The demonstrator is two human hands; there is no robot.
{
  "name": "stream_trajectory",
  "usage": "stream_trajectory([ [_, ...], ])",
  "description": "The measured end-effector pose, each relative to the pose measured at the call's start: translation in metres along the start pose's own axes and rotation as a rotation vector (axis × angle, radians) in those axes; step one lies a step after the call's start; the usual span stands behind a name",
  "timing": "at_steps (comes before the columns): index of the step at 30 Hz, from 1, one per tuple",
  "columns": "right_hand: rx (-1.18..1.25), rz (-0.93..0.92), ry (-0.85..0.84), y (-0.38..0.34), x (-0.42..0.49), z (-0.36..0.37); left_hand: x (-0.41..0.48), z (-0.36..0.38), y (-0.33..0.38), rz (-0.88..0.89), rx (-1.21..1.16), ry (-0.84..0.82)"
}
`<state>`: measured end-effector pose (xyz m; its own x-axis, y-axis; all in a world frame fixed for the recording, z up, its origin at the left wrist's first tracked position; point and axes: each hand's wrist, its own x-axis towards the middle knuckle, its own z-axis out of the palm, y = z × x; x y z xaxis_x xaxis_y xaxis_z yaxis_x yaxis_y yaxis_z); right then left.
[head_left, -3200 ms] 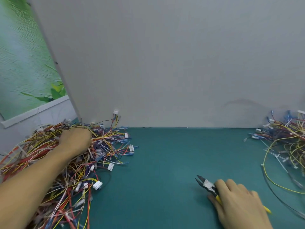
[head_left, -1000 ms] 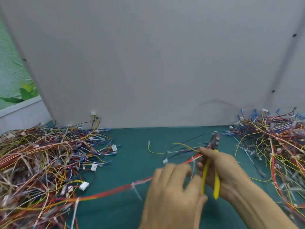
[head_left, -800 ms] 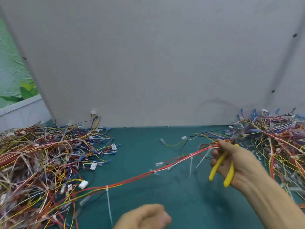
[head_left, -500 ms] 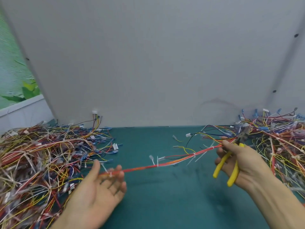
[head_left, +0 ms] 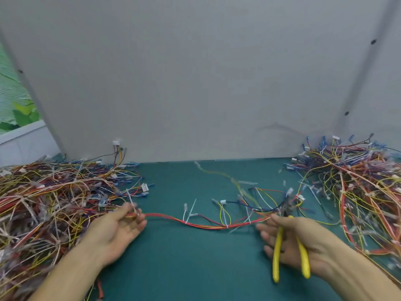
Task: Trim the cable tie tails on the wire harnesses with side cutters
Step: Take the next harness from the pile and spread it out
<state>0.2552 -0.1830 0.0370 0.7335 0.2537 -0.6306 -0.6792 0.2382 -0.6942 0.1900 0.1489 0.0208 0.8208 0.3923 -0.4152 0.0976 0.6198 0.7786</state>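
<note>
My left hand [head_left: 117,227] pinches one end of the long red and yellow wire harness [head_left: 201,225] with thumb and fingertips [head_left: 138,217]. My right hand [head_left: 303,242] grips the yellow-handled side cutters [head_left: 276,253] and the other end. The harness sags over the middle of the green mat [head_left: 184,268].

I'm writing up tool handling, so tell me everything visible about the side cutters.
The side cutters have two yellow, plastic-looking handles, spread apart, and a dark head, blurred. The right hand holds them over the green mat, handles toward the person, head pointing away beside the red wire harness. Whether the blades touch it cannot be told.
</note>
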Motion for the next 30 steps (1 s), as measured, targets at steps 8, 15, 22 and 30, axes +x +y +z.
stream_trajectory([
  [8,-0.765,-0.459,0.127,-0.004,-0.031,-0.019,-0.015,-0.013,0.004,0.017,0.064,0.107],
  [15,-1.267,-0.836,0.429,-0.008,-0.026,-0.012,-0.063,-0.006,-0.026,0.016,0.512,0.095],
  [22,-2.1,-0.576,0.373,0.001,-0.044,-0.012,-0.066,0.053,-0.086,1.017,1.538,-0.472],
  [30,-2.275,-0.44,0.336,-0.009,-0.054,-0.05,-0.043,0.104,-0.126,1.126,1.751,-0.515],
])
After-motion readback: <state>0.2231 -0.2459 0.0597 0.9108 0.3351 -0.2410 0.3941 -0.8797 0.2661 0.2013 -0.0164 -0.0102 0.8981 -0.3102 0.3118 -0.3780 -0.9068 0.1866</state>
